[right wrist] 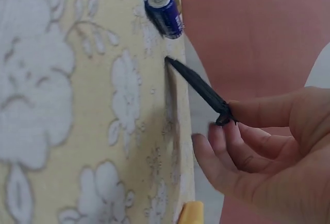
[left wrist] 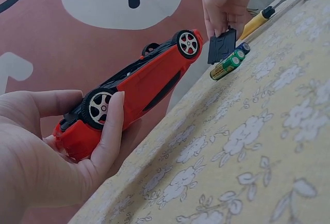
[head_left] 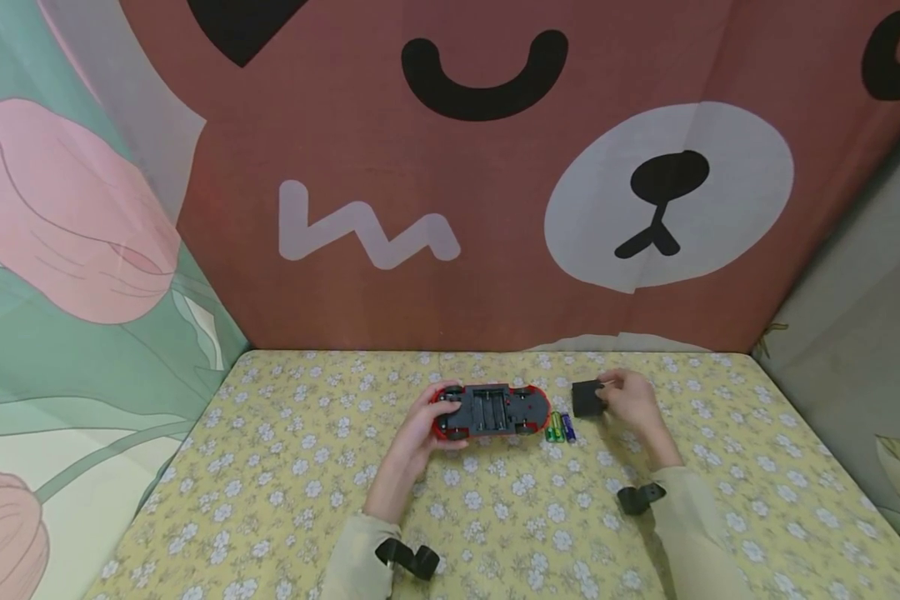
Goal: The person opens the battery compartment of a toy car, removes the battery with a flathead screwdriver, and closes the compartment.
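Observation:
A red toy car is turned underside up, its black base and open battery compartment facing the head camera. My left hand grips one end of it, thumb and fingers around the wheels. Between thumb and fingers, my right hand pinches one edge of a black battery cover. In the right wrist view, the cover tilts with its other edge down at the cloth. Close by, between car and cover, green batteries lie beside a blue battery.
A yellow-handled screwdriver lies beyond the batteries in the left wrist view. The table is covered with a yellow floral cloth. Behind it hangs a brown curtain with a bear print, and printed fabric hangs at the left side.

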A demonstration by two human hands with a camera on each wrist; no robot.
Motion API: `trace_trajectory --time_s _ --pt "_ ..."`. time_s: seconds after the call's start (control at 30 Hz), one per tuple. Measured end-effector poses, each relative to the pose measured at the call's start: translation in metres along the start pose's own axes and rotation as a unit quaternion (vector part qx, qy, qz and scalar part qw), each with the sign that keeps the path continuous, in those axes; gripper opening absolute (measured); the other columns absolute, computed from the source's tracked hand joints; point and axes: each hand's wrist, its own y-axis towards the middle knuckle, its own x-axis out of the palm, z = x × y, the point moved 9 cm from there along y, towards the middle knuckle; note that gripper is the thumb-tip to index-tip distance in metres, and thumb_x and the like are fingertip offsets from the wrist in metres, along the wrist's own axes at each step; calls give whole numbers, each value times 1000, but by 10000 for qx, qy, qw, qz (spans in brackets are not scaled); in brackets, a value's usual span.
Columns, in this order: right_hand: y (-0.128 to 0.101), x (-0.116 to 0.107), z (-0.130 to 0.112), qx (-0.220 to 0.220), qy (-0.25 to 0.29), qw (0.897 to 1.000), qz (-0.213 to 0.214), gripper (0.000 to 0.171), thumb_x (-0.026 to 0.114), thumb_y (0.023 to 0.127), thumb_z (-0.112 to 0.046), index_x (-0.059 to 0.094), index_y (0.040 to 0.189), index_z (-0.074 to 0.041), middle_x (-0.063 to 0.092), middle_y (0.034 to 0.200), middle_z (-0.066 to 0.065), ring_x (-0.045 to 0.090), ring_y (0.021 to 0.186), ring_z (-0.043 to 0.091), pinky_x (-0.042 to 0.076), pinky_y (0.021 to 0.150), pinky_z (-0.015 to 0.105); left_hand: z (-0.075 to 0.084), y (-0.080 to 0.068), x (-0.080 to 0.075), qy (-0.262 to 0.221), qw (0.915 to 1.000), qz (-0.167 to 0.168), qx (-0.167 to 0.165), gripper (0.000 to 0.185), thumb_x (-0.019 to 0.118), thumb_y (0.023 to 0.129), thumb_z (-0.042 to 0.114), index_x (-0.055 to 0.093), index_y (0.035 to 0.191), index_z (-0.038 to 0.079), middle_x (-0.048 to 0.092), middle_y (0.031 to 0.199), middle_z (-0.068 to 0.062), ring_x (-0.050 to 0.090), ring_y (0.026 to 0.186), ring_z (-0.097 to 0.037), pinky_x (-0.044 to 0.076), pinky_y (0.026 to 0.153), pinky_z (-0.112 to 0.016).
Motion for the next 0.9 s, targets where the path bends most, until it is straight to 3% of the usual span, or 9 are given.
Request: trace_trajectory --time_s 0.23,0.4,0.67,0.9 --pt "-6 -9 -14 -227 356 9988 244 34 56 102 -2 58 132 14 60 114 29 64 95 42 62 70 44 0 1 0 31 10000 27 -38 51 61 99 11 49 148 6 54 138 -23 65 101 -33 64 57 -30" --pt "-9 -16 -28 -434 343 9974 452 35 58 103 -4 59 133 13 59 112 28 68 86 35 65 71 44 0 1 0 100 9998 108 -108 52 61 98 12 50 148 6 54 138 -23 63 104 -34 64 58 -30" --pt "-18 -26 -57 -736 682 9918 786 33 62 102 -4 63 132 12 61 109 26 69 88 29 67 71 35 0 2 -1 54 9999 108 -119 52 61 98 11 49 149 6 54 137 -22 64 102 -33 64 57 -30" --pt "-29 -31 -77 -991 711 9879 956 33 64 102 -6 65 132 8 63 111 25 71 97 38 63 65 22 0 1 -1 48 9999 85 -110 52 61 99 11 49 149 6 54 139 -22 65 102 -33 64 57 -30"
